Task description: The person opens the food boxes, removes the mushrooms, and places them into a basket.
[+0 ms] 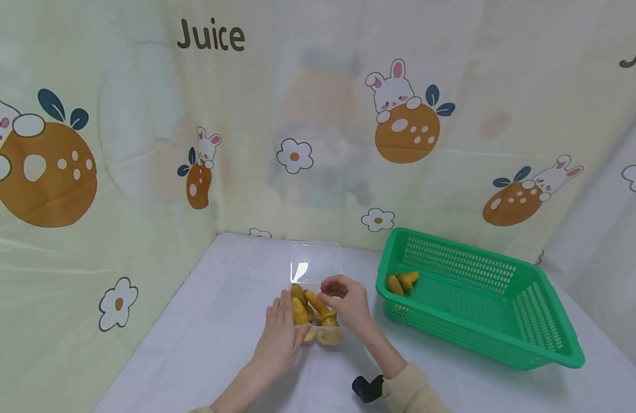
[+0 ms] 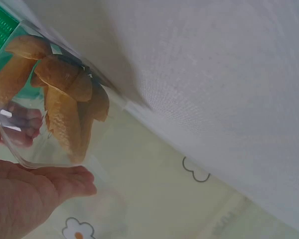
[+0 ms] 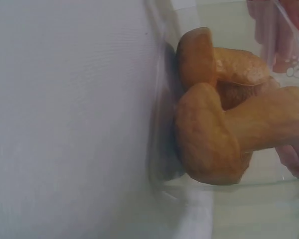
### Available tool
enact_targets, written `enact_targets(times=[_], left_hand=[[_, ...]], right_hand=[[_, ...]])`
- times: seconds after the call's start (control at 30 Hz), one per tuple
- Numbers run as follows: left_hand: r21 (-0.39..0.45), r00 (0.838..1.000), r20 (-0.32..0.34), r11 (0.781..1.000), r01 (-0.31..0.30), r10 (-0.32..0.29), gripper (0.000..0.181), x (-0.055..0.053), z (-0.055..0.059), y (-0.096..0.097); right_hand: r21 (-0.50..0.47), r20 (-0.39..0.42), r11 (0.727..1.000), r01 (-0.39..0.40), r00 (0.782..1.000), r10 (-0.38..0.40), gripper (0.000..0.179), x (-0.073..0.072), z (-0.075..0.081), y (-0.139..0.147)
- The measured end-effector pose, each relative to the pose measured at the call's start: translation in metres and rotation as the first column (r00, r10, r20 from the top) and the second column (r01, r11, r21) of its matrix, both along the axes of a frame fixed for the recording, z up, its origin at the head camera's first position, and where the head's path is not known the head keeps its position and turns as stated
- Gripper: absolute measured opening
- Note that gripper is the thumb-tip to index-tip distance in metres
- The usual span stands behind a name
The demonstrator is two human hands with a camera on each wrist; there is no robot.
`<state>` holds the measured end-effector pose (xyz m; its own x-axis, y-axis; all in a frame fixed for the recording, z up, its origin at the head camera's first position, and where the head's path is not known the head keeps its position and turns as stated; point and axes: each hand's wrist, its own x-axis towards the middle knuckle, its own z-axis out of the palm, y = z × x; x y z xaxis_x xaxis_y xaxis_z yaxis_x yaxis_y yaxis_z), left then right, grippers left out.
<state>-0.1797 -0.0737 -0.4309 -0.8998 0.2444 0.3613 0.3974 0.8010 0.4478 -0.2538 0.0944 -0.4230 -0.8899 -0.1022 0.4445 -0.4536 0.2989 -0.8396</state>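
A clear plastic box (image 1: 318,327) holding several brown mushrooms (image 1: 299,312) stands on the table, its transparent lid (image 1: 316,261) raised at the back. Along the box's left side lies my left hand (image 1: 279,338), fingers straight, thumb near the front edge. My right hand (image 1: 348,298) is over the right side, fingers loosely bent and thumb tip right at a mushroom's stem. The left wrist view shows mushrooms (image 2: 65,79) through the wall and my left hand (image 2: 35,194) against the box. In the right wrist view, mushrooms (image 3: 209,134) lie with caps towards the near wall.
Right of the box stands a green perforated basket (image 1: 483,338), with a few mushrooms (image 1: 402,282) in its left corner. A white cloth covers the table (image 1: 183,355). A printed curtain (image 1: 318,115) hangs behind and at the left. A black device (image 1: 368,389) sits by my right sleeve.
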Motion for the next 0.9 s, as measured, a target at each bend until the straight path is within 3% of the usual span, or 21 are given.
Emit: enact_targets(times=[0.5, 0.73, 0.9], left_hand=[[0.006, 0.999, 0.032, 1.0, -0.004, 0.004, 0.071, -0.001, -0.001, 0.0], [0.02, 0.999, 0.032, 1.0, -0.002, 0.001, 0.071, -0.002, -0.001, -0.001], [0.048, 0.999, 0.035, 0.999, 0.008, -0.01, 0.072, -0.003, -0.001, -0.002]], right_hand=[[0.185, 0.093, 0.982, -0.037, 0.995, 0.02, 0.023, -0.008, 0.001, -0.006], [0.363, 0.122, 0.932, -0.021, 0.992, -0.025, 0.023, -0.007, 0.003, -0.012], [0.436, 0.105, 0.9, -0.018, 0.994, -0.031, 0.02, -0.006, 0.005, -0.013]])
